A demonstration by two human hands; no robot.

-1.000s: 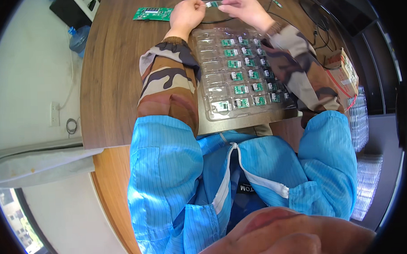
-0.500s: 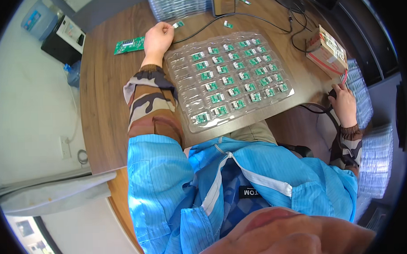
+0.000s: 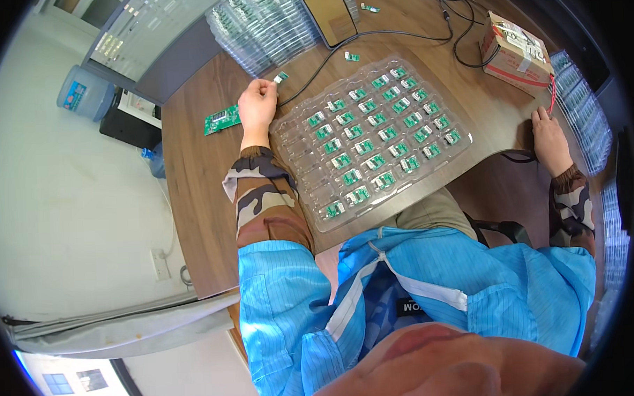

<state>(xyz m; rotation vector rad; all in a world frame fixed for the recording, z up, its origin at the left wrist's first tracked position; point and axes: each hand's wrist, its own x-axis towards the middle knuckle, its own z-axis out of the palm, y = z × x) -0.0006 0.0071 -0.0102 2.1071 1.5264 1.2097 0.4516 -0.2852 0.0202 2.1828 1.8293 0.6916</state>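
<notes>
My left hand [image 3: 258, 109] is at the far left of the desk, its fingers pinched on a small green circuit board with a white connector [image 3: 280, 78]. Beside that hand lies a larger green circuit board [image 3: 221, 120], partly covered by it. A clear plastic tray [image 3: 309, 181] to the right holds rows of small green boards in its pockets, and its left column is bare. My right hand [image 3: 551, 142] is at the desk's right edge, below red wires [image 3: 553, 92]. Its fingers are bent together around something dark and mostly hidden, beside a black cable [image 3: 518, 156].
Stacked clear trays [image 3: 262, 32] and a gold-coloured panel [image 3: 330, 14] stand at the back. A taped cardboard box [image 3: 514, 55] sits at the right, with more trays [image 3: 583, 112] beyond it. A black cable [image 3: 395, 32] crosses the desk near two loose boards [image 3: 352, 56].
The view has shifted, so desk and hands appear farther right and lower. My left hand keeps its pinch. Less of the black thing at my right hand shows now.
</notes>
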